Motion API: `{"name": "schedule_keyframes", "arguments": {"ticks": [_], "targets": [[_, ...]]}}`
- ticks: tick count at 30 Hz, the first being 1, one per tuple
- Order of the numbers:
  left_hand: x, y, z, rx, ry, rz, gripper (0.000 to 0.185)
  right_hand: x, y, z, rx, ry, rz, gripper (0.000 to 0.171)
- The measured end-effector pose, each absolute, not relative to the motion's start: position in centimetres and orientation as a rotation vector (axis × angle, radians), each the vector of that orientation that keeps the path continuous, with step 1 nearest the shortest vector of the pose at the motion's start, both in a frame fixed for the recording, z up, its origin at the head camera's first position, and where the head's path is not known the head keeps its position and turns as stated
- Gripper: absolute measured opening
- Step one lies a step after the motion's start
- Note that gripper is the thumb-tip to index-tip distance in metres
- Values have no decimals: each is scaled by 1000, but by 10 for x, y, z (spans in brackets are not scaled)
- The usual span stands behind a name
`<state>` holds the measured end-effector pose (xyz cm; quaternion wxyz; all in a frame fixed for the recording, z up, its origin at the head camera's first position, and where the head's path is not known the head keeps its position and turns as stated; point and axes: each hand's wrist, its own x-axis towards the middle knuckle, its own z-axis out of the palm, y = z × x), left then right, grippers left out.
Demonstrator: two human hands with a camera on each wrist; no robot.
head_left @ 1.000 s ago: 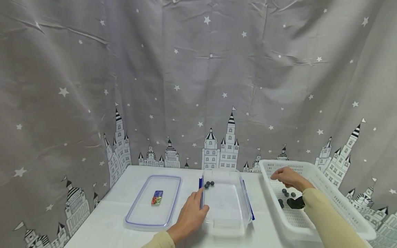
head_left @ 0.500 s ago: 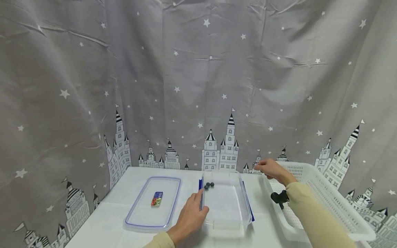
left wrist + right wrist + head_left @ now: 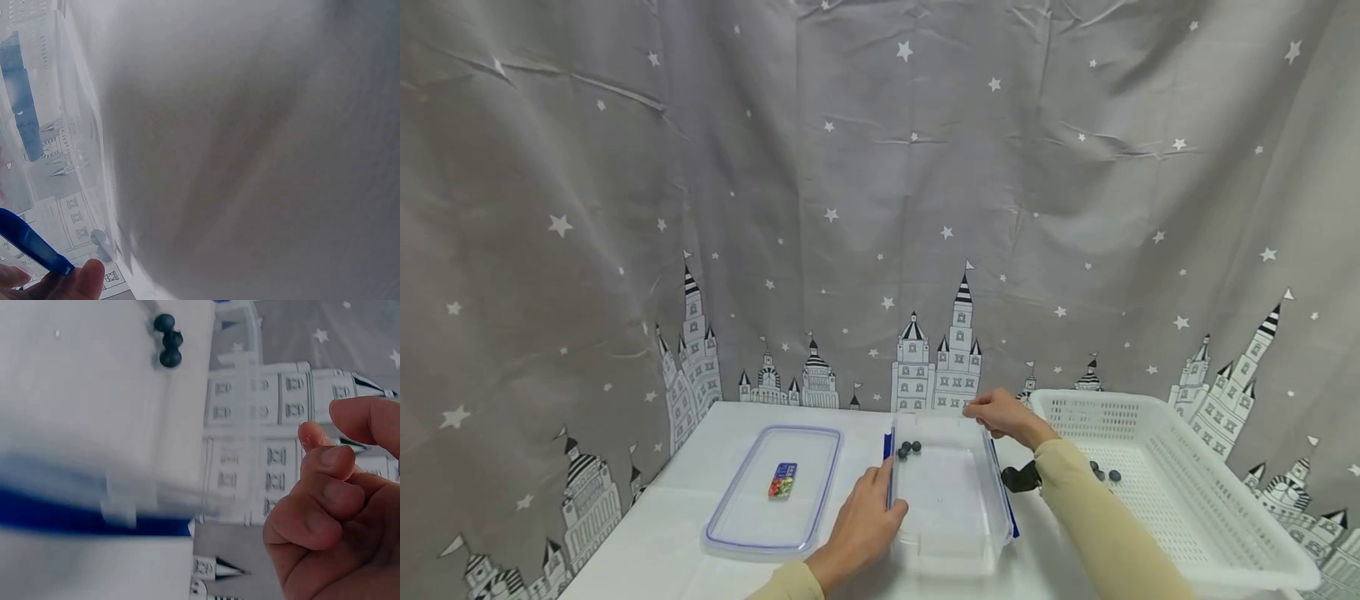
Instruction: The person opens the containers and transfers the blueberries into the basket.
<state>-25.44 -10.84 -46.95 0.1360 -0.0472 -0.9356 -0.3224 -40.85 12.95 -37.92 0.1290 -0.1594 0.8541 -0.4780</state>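
A clear plastic food container with blue side latches stands on the table. Three blueberries lie together in its far left corner. My left hand grips its left side, fingers at the blue latch in the left wrist view and thumb over the edge. My right hand is over the container's far right corner. In the right wrist view its fingers are curled, with thumb and index fingertip close together. No item shows between them, but I cannot tell whether the curled fingers hide one.
At the right stands a white slotted basket with several more blueberries, partly behind my right sleeve. The container's lid, blue-edged with a colourful label, lies flat at the left. A grey curtain hangs behind the table.
My right hand has moved left from over the basket to the container's far right corner. My left hand stays at the container's side, and its three blueberries look unmoved.
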Motion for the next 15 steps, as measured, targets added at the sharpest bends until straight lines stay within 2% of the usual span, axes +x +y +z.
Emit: {"name": "schedule_keyframes", "arguments": {"ticks": [15], "targets": [[-255, -107, -471, -116, -2714, -957, 70, -411, 84, -404, -351, 2431, -1414, 28]]}}
